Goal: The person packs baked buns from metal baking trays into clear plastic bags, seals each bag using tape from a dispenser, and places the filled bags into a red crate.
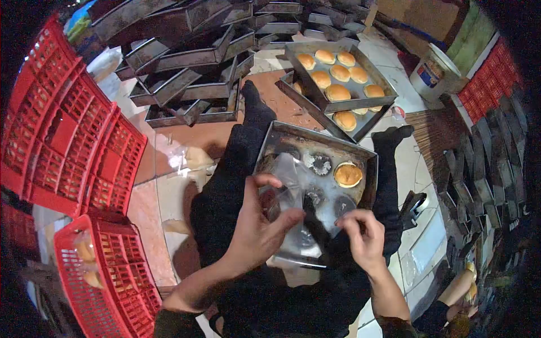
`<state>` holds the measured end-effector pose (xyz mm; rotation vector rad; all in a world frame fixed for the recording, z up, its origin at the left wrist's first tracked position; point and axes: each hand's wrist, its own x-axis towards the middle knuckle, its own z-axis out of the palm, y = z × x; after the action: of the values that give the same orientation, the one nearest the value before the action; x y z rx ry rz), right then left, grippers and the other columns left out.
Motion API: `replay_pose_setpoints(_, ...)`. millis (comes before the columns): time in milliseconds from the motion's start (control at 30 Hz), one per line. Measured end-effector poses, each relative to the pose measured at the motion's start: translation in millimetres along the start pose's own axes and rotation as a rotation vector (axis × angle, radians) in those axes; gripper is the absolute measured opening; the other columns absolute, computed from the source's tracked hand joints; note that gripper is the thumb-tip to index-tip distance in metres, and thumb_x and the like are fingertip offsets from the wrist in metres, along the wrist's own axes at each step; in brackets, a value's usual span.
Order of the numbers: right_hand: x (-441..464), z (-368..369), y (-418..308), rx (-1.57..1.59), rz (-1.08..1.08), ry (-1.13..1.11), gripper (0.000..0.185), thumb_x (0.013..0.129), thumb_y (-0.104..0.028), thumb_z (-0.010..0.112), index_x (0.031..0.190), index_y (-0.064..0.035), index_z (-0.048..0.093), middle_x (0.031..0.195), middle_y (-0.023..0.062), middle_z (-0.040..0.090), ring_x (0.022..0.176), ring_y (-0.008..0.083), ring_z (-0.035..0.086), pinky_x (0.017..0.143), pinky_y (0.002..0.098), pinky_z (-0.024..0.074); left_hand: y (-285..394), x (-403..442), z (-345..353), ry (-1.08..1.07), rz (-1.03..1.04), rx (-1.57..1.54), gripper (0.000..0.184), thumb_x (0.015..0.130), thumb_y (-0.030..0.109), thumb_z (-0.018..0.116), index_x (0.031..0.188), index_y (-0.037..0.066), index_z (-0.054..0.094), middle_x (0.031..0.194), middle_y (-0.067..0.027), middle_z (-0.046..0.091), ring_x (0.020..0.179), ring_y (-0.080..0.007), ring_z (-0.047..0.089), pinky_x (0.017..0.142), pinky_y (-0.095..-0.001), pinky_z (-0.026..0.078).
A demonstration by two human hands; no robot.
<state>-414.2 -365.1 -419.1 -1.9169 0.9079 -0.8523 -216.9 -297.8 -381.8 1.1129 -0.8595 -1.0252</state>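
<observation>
A dark metal baking tray [317, 136] lies between my outstretched legs. One golden bun [348, 174] sits in it at the right, among several round marks left on the greasy bottom. My left hand [260, 228] is over the tray's left side, with a clear plastic bag [290, 174] between its thumb and fingers. The bag looks thin and partly see-through. Over the tray's front right part, my right hand [365, 236] is closed in a pinch, its fingertips beside a dark round mark. Whatever those fingertips hold, if anything, is too small to make out.
Beyond my feet, a stacked tray [360, 104] holds several buns. Piled empty trays [186, 84] stand behind, with more at the right [484, 163]. Red crates [67, 129] line the left; a lower red crate [121, 270] contains buns. A white bucket [434, 73] stands back right. Another person's hand [462, 310] shows lower right.
</observation>
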Motion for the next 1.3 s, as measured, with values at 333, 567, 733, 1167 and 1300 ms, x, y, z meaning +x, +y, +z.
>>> replay_pose_setpoints(333,-35,24,-21,-0.008,0.031,-0.085,0.013,0.086,-0.004,0.054,0.092,-0.0001,0.044,0.094,0.0167,0.062,0.083,0.0200,0.064,0.064,0.0307,0.0517,-11,-15,24,-0.007,-0.130,-0.178,0.023,0.093,0.018,0.047,0.108,0.011,0.031,0.085,-0.0007,0.037,0.069,-0.0054,0.037,0.054,-0.0191,0.033)
replay_pose_setpoints(567,-31,19,-19,-0.019,-0.007,-0.042,0.021,0.080,0.001,0.057,0.101,-0.0037,0.054,0.087,0.0172,0.060,0.075,0.0300,0.062,0.066,0.0340,0.0494,-21,-16,13,0.103,-0.083,0.104,0.029,0.090,0.024,0.053,0.108,0.010,0.035,0.092,-0.0102,0.051,0.079,-0.0176,0.056,0.057,-0.0269,0.044)
replay_pose_setpoints(733,2,10,-17,-0.385,-0.435,0.330,0.030,0.072,-0.004,0.067,0.099,-0.0040,0.055,0.081,0.0113,0.054,0.059,0.0238,0.056,0.049,0.0316,0.0465,-30,-7,5,-0.075,0.293,0.957,0.034,0.081,0.012,0.062,0.108,0.008,0.042,0.086,-0.0144,0.049,0.071,-0.0297,0.055,0.053,-0.0351,0.045)
replay_pose_setpoints(1167,59,-57,67,-0.688,0.054,0.122,0.035,0.070,0.004,0.055,0.102,-0.0064,0.049,0.097,0.0198,0.048,0.082,0.0422,0.053,0.065,0.0435,0.0468,-10,40,-23,0.018,-0.574,-0.483,0.012,0.086,0.009,0.054,0.095,0.001,0.055,0.085,-0.0120,0.056,0.083,-0.0274,0.057,0.074,-0.0362,0.047)
replay_pose_setpoints(1300,78,-56,78,-0.737,0.037,0.105,0.028,0.074,0.005,0.052,0.101,-0.0044,0.050,0.098,0.0170,0.051,0.081,0.0373,0.057,0.063,0.0414,0.0482,-43,43,-38,0.029,-0.728,-0.760,0.014,0.088,0.010,0.051,0.093,-0.002,0.055,0.082,-0.0123,0.059,0.078,-0.0249,0.060,0.073,-0.0336,0.048)
